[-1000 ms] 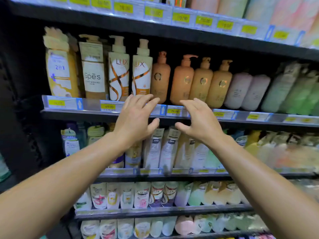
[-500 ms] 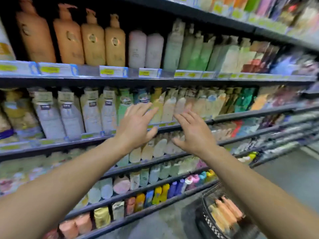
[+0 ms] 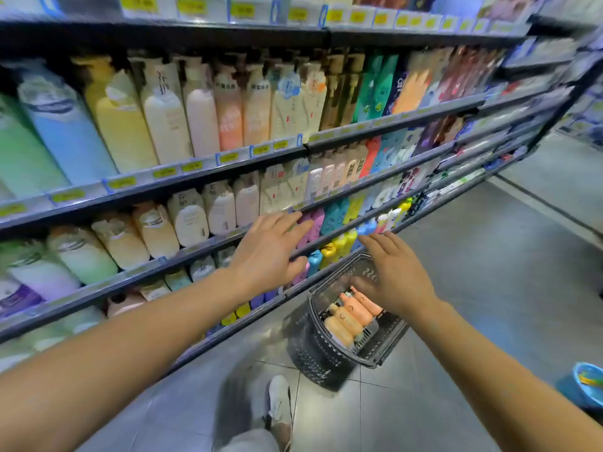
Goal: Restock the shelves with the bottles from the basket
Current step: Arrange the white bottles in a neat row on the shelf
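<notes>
while both hands are empty, the step in hand looks like the reach down for a bottle. the left hand [image 3: 270, 252] is spread open, fingers apart, in front of the lower shelves [image 3: 208, 243] and touching nothing i can make out. the right hand [image 3: 394, 275] is open too, palm down, above the black basket [image 3: 313, 347] that sits on the tiled floor [image 3: 489, 288] just beside the foot of the shelving. inside it lie several peach pump bottles [image 3: 349, 318] on their sides, pump heads pointing away from the person.

to do it well, i'd bring the right hand down onto one bottle's body rather than its pump, since the neck is likely the weak, slippery part. take the top one so the others don't roll. the left hand can follow to support the base. a shoe [image 3: 279, 406] stands near the basket, so mind not to kick it when bending.
</notes>
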